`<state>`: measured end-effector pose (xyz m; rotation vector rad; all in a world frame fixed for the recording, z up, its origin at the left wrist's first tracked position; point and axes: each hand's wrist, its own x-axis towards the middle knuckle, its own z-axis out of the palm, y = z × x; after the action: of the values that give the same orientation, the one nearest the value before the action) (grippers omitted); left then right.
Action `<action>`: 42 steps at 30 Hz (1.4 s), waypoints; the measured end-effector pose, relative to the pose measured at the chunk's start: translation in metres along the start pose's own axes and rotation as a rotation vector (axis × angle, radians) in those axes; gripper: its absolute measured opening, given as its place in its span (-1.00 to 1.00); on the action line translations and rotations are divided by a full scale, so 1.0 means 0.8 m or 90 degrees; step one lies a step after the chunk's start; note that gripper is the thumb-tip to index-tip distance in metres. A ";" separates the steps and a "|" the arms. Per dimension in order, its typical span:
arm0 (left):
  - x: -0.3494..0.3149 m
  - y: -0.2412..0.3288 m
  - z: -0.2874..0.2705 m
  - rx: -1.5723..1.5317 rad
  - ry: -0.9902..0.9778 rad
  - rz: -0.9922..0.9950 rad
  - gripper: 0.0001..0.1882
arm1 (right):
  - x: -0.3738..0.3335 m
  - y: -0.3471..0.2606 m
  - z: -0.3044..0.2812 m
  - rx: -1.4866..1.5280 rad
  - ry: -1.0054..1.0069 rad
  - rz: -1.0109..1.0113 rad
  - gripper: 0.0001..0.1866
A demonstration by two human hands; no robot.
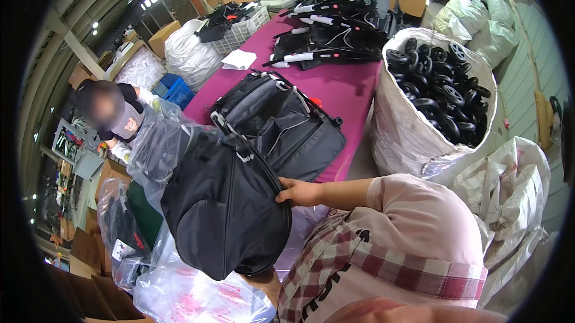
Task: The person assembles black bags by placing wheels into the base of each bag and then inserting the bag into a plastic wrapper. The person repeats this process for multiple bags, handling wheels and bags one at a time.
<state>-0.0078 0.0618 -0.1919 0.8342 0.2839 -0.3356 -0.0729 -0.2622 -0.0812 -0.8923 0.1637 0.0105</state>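
A black folded stroller (230, 215), its rounded fabric hood towards me, is tilted up in front of my body. My right hand (293, 192) grips the fabric at its right edge, thumb on top. Low down, my left hand (263, 281) reaches beneath the hood; its fingers are hidden. Clear plastic bag film (157, 143) lies against the stroller's far left side, where a co-worker's gloved hands (123, 152) are close by. Behind it, another folded black stroller (281, 125) lies flat on the purple-covered table (353, 104).
Several black stroller frames (332, 35) are piled at the table's far end. On the right stands a white sack (398, 125) full of black wheels (443, 89). A clear plastic bag (197, 293) lies at lower left, near cardboard boxes (84, 251). A blue crate (178, 92) stands beyond the co-worker.
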 end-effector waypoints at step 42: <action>0.038 -0.083 0.380 0.499 0.124 0.335 -0.36 | 0.062 -0.193 -0.282 0.078 0.352 -0.060 -0.11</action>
<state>0.0278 -0.2165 -0.0535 1.6747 0.0953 0.1547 -0.0429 -0.5372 -0.1080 -0.7627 0.6304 -0.3335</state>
